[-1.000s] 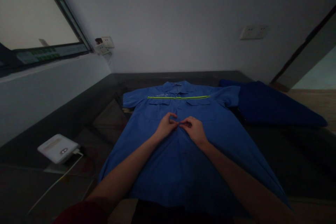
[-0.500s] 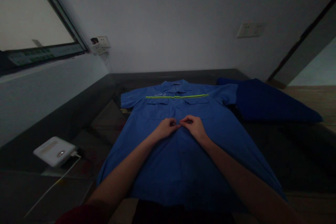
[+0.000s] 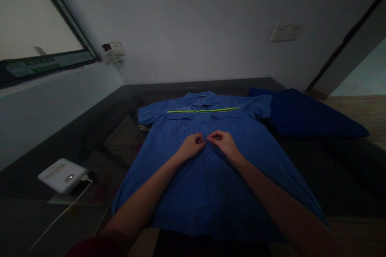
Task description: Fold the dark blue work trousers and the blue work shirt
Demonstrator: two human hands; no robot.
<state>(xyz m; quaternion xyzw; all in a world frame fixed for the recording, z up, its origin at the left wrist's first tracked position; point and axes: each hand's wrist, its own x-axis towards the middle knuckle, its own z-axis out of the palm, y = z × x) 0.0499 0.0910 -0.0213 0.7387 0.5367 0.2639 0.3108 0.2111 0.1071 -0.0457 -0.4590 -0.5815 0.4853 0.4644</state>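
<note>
A blue short-sleeved work shirt [image 3: 193,184] lies spread front up on the dark table, its collar away from me. Yellow-green piping crosses its chest above two flap pockets, with pale lettering on the left of the view. At the middle of the front opening, my left hand [image 3: 193,144] is closed in a pinch on the shirt's front. Close beside it, my right hand [image 3: 222,142] pinches the other side of the opening with thumb and forefinger. Whether a button sits between the fingertips is too small and dark to tell.
A darker blue folded cloth [image 3: 313,114] lies on the table [image 3: 340,168] to the right, beside the shirt's sleeve. At the left is a white box-shaped device [image 3: 62,174] with a white cable [image 3: 60,215]. Behind are a wall with sockets [image 3: 286,33] and a window.
My fingertips have moved slightly apart at the front opening, with both hands staying closed. The shirt stays spread in place; the view has shifted a little.
</note>
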